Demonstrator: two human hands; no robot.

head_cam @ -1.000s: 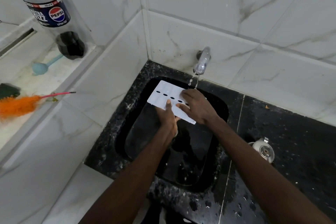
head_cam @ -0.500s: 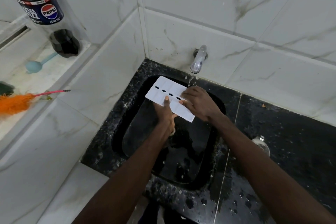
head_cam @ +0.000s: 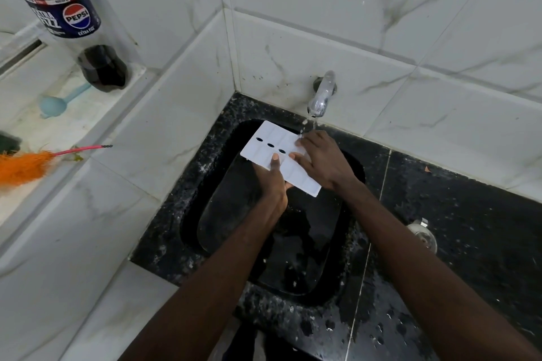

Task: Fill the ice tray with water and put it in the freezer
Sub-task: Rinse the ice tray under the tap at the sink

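A white ice tray (head_cam: 268, 142) with a row of dark oval holes is held flat over the black sink (head_cam: 223, 214). My left hand (head_cam: 272, 184) grips its near edge from below, thumb on top. My right hand (head_cam: 321, 160) lies over the tray's right half, fingers pressing on its top. A chrome tap (head_cam: 321, 94) on the tiled wall runs a thin stream of water that lands at the tray's far right edge, by my right fingertips.
A Pepsi bottle (head_cam: 73, 23), a light blue scoop (head_cam: 55, 104) and an orange feather duster (head_cam: 32, 164) sit on the white ledge at left. A small metal lid-like object (head_cam: 423, 236) lies on the wet black counter (head_cam: 469, 228) at right.
The tray has shifted slightly toward the tap, so the stream now hits its far edge. My right hand covers more of the holes. Both hands keep their hold.
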